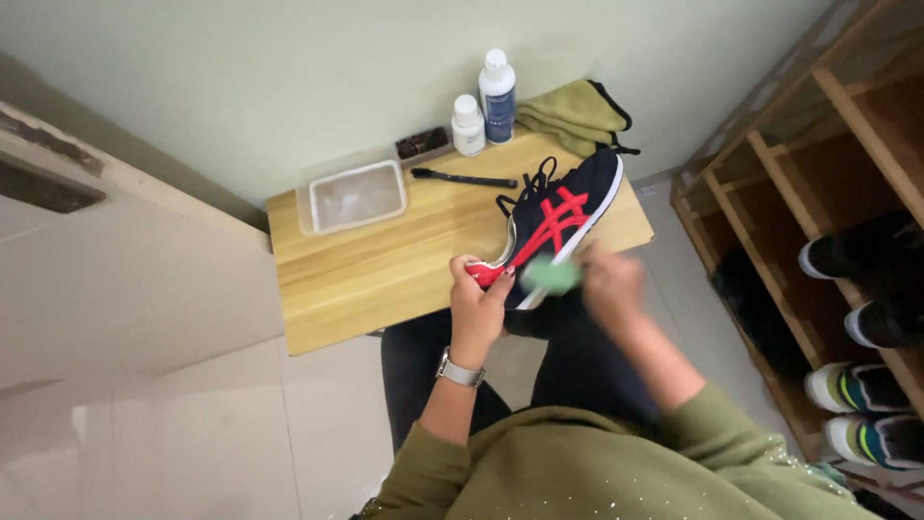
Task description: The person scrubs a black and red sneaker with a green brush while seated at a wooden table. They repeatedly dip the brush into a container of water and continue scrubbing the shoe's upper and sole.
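Note:
A dark navy sneaker [568,207] with red stripes and a white sole lies tilted on a small wooden table [385,260]. My left hand [478,299] grips the shoe's heel end at the table's front edge. My right hand [611,284] is blurred and holds a green pad or cloth [551,275] against the shoe's white sole near the heel. Both arms wear olive sleeves, and a watch sits on my left wrist.
On the table stand a clear plastic tub [354,195], two white bottles [484,101], a dark brush [422,143], a thin black brush [464,178] and a folded olive cloth [577,116]. A wooden shoe rack [808,193] with several sneakers stands at the right.

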